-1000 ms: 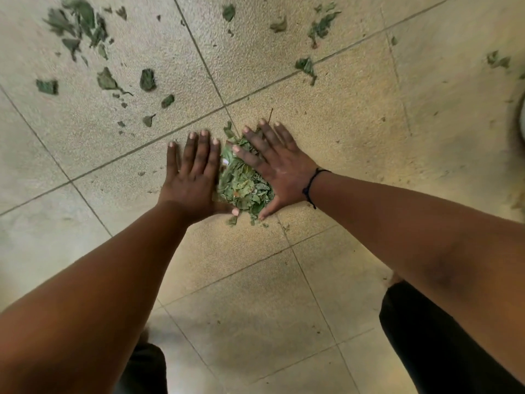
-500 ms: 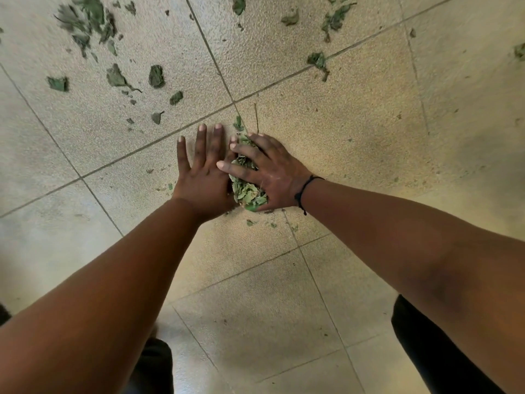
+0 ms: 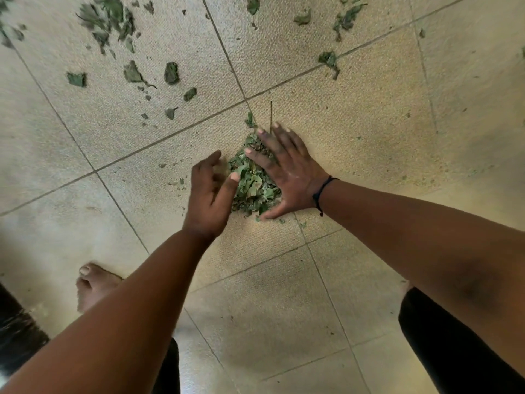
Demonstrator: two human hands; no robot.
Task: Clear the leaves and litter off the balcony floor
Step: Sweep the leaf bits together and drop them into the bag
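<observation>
A small heap of green leaves (image 3: 251, 184) lies on the beige tiled balcony floor (image 3: 369, 132) at the centre of the view. My right hand (image 3: 287, 172) rests flat over the heap's right side, fingers spread and thumb along its near edge. My left hand (image 3: 210, 194) is lifted just left of the heap, fingers loosely bent, thumb tip touching the leaves, holding nothing. A thin twig (image 3: 271, 113) lies just beyond the right hand's fingertips. Loose leaves (image 3: 172, 73) are scattered over the far left tiles, with more leaves (image 3: 329, 59) at the far right.
My bare foot (image 3: 92, 282) stands on the floor at the lower left. Dark trouser legs show at the bottom left and right. Small crumbs of leaf lie around the heap.
My left hand has lifted off the floor and drawn back from the heap, its fingers bending. My right hand has flattened and spread over the leaves. The view has tilted, showing my foot.
</observation>
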